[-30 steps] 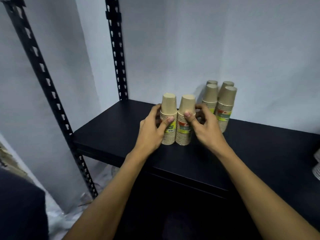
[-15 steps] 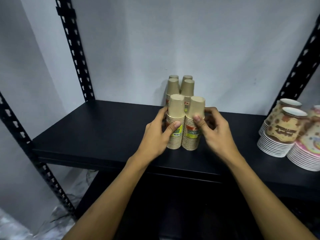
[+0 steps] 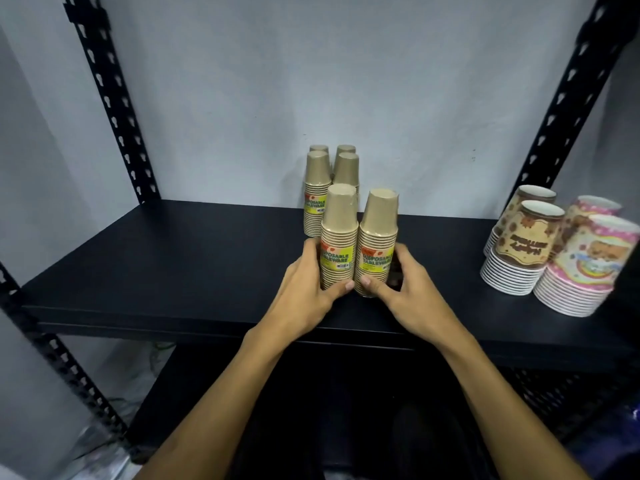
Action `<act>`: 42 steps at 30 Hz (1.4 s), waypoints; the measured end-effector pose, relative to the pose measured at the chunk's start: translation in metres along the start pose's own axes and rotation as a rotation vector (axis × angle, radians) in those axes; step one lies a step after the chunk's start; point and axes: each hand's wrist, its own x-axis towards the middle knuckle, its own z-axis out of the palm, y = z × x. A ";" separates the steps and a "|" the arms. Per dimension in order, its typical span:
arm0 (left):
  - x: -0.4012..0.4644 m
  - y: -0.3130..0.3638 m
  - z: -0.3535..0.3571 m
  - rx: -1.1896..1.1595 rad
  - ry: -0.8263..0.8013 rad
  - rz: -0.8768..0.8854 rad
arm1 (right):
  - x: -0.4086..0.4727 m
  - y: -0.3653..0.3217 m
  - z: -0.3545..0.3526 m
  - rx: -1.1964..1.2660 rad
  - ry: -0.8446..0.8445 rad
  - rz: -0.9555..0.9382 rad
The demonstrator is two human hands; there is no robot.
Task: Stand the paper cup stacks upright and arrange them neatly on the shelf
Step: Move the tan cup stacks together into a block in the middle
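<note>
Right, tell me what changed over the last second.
Both hands slid down the front two stacks: the left hand now grips the left stack near its base, the right hand the right stack. Both stacks stay upright, side by side; the rear stacks are unmoved.

On the black shelf (image 3: 173,258), the left hand (image 3: 304,289) and right hand (image 3: 408,292) each clasp an upright brown cup stack (image 3: 339,240), touching side by side; four more stacks (image 3: 317,192) stand behind.
</note>
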 end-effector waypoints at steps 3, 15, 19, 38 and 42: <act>0.000 -0.002 0.000 0.061 0.041 -0.008 | 0.001 0.000 0.002 -0.039 0.025 0.012; 0.039 -0.014 -0.017 0.231 0.050 -0.017 | 0.053 0.002 0.009 -0.166 -0.007 0.000; 0.065 -0.026 -0.028 0.311 0.026 0.016 | 0.085 0.007 0.016 -0.189 -0.008 -0.002; 0.087 -0.044 -0.033 0.499 0.129 -0.082 | 0.106 0.023 0.030 -0.086 0.084 0.038; 0.084 -0.046 -0.031 0.610 0.116 -0.100 | 0.103 0.022 0.029 -0.076 0.081 0.051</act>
